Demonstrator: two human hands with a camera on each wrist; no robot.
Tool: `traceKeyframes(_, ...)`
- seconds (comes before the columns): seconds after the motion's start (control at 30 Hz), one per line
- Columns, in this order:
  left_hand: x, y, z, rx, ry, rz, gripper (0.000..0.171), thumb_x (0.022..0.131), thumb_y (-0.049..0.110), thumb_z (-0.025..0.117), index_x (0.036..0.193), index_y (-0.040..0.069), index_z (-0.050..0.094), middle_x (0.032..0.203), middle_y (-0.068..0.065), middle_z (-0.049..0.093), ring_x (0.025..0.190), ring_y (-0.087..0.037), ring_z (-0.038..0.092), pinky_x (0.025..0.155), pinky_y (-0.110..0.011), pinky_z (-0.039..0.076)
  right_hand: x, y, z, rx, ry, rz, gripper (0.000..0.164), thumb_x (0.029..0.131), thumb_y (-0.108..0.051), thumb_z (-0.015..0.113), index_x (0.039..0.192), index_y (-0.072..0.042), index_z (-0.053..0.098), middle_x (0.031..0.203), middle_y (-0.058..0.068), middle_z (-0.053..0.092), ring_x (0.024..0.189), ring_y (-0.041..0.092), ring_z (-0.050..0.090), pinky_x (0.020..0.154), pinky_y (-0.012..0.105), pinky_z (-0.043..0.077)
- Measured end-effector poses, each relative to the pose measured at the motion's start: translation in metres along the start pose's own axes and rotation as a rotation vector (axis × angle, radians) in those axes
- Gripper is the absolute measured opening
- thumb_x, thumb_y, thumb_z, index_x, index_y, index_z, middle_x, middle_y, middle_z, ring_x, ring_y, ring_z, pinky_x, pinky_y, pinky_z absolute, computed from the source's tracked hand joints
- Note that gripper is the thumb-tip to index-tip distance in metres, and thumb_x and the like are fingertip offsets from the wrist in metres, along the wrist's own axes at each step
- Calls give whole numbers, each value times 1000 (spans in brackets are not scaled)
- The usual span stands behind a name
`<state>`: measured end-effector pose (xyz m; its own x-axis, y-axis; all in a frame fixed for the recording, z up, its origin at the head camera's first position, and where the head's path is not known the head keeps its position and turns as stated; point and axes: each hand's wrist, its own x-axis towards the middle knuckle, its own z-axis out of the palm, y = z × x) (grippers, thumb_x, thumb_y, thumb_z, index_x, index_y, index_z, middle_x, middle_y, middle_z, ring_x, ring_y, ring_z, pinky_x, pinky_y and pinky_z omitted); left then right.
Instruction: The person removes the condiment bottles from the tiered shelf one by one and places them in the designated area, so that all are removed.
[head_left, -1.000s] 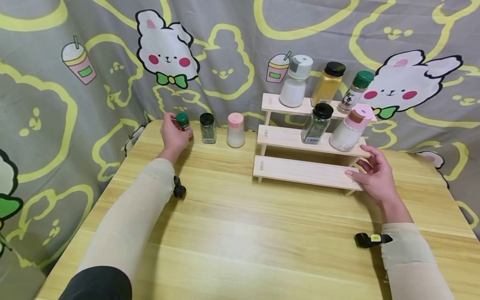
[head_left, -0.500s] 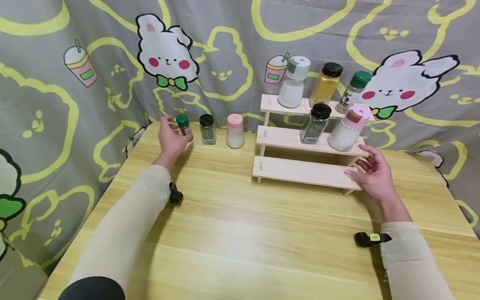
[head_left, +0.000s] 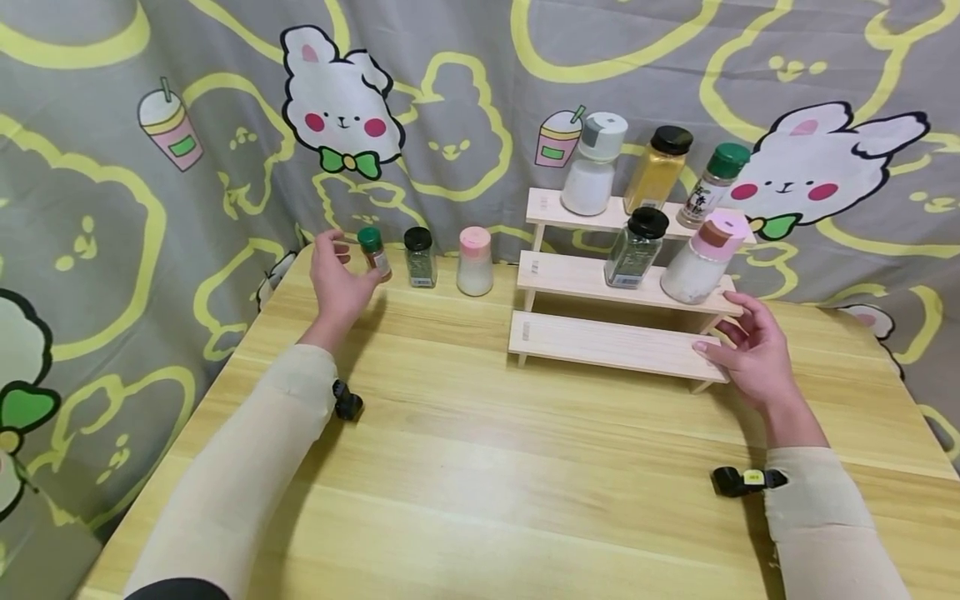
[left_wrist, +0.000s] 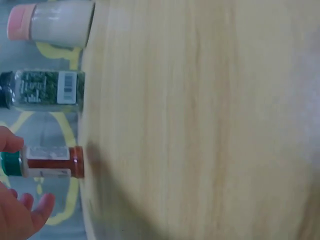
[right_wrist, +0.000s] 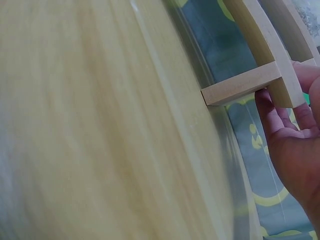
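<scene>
At the back left, my left hand (head_left: pixel 341 279) is spread around a small spice jar (head_left: pixel 374 254) with a green cap and red contents. In the left wrist view its thumb (left_wrist: pixel 11 141) overlaps the green cap, while the other fingers (left_wrist: pixel 42 210) stand away from the jar. The jar stands upright on the table. My right hand (head_left: pixel 757 354) grips the right end of a three-tier wooden shelf (head_left: pixel 607 343), thumb on the lowest board and fingers at the middle one. Part of that grip is hidden behind the wood in the right wrist view.
Beside the red jar stand a black-capped herb jar (head_left: pixel 421 258) and a pink-capped shaker (head_left: pixel 475 262). The middle tier bears another herb jar (head_left: pixel 633 250) and a pink-lidded shaker (head_left: pixel 693 267). On top are a white shaker (head_left: pixel 588 179), a yellow spice jar (head_left: pixel 654 179) and a green-capped jar (head_left: pixel 705 196).
My left hand has loosened around the red spice jar and drawn slightly left, its fingers now apart from it. The right hand keeps its place on the shelf.
</scene>
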<state>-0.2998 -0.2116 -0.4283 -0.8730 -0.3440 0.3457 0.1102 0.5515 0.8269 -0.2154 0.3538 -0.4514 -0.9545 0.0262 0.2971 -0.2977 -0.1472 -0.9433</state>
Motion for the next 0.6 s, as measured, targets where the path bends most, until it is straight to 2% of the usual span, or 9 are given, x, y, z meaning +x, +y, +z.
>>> traceKeyframes(0.27, -8, 18, 1, 4, 38, 77, 72, 75, 2, 80, 136, 6, 41, 124, -15, 46, 113, -27, 47, 87, -37, 46, 0, 0, -1, 8, -4, 4, 83, 70, 41, 56, 141, -2, 48, 124, 8, 56, 108, 20, 62, 81, 24, 54)
traceKeyframes(0.43, -12, 29, 4, -59, 73, 164, 68, 75, -1, 79, 133, 7, 44, 122, -16, 48, 113, -26, 47, 88, -39, 51, 0, 1, -1, -3, -2, 4, 83, 71, 41, 56, 142, -3, 48, 125, 8, 55, 108, 18, 62, 82, 24, 54)
traceKeyframes(0.6, -16, 41, 12, -147, 80, 238, 64, 75, -2, 79, 130, 5, 46, 120, -20, 48, 112, -29, 49, 88, -44, 51, -1, 0, -1, -9, -5, 3, 83, 72, 40, 56, 142, -3, 48, 126, 8, 55, 109, 19, 62, 81, 24, 54)
